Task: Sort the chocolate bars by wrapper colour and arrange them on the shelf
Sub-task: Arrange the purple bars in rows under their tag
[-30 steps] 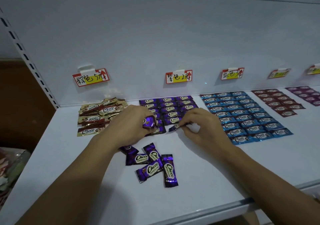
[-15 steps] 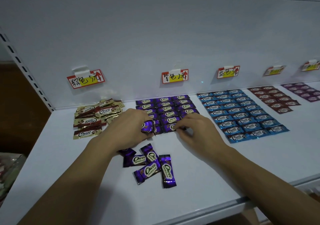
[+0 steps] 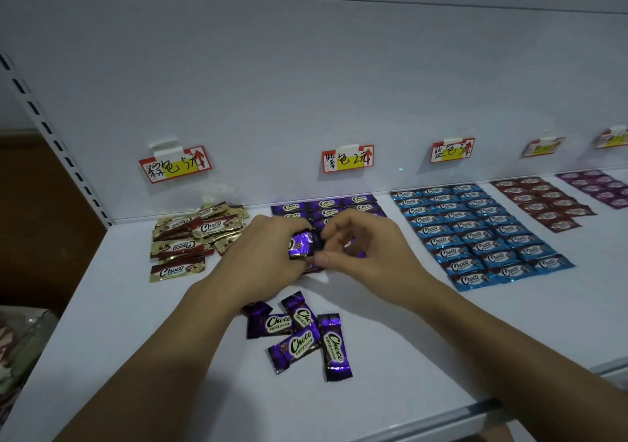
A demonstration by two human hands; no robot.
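My left hand [image 3: 265, 261] grips a small bunch of purple chocolate bars [image 3: 300, 245] just in front of the purple rows [image 3: 326, 203] on the white shelf [image 3: 424, 346]. My right hand [image 3: 370, 254] meets it from the right. Its thumb and curled fingers pinch the right end of that bunch. Several loose purple bars [image 3: 299, 334] lie in a heap nearer to me, under my left wrist. Both hands hide the front of the purple rows.
A gold-brown pile [image 3: 192, 234] lies at the left. Blue rows [image 3: 475, 234], dark red rows [image 3: 543, 203] and violet rows [image 3: 599, 186] lie to the right. Price labels [image 3: 346, 159] hang on the back wall. A slotted post [image 3: 51, 132] stands at the far left and a bag [image 3: 20, 350] lies below it.
My right hand has left the front of the purple rows and come left to the bunch in my left hand. The left hand has hardly moved.
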